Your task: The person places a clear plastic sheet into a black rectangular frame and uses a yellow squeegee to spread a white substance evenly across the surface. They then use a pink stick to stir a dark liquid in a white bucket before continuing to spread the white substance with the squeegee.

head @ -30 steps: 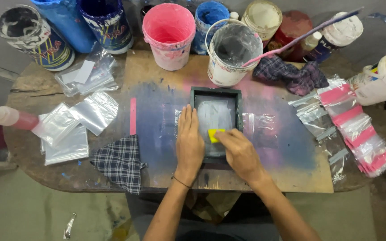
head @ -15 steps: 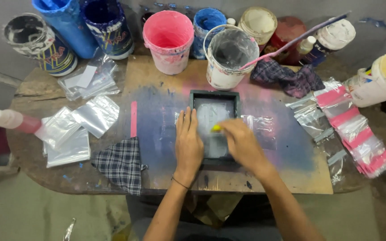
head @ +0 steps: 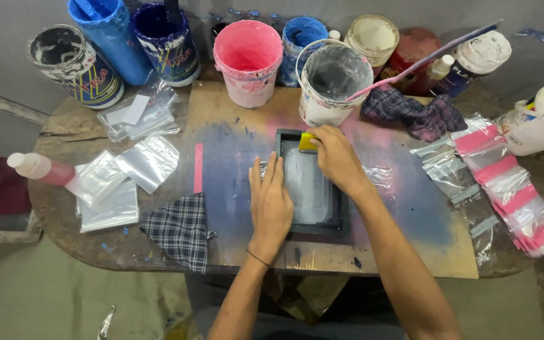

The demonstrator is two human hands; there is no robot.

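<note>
While the left hand (head: pixel 271 203) lies flat with fingers together on the frame (head: pixel 313 186) at centre, the right hand (head: pixel 337 157) pinches a yellow squeegee (head: pixel 307 141) at its top edge.

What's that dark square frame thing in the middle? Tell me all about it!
The dark frame is a small rectangular screen with a pale, shiny mesh inside. It lies flat on the paint-stained board. The left hand presses flat on its left edge. The right hand holds a yellow scraper at its far end.

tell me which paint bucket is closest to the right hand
The white bucket with grey paint inside, just beyond the right hand; the pink bucket stands farther left.
</note>
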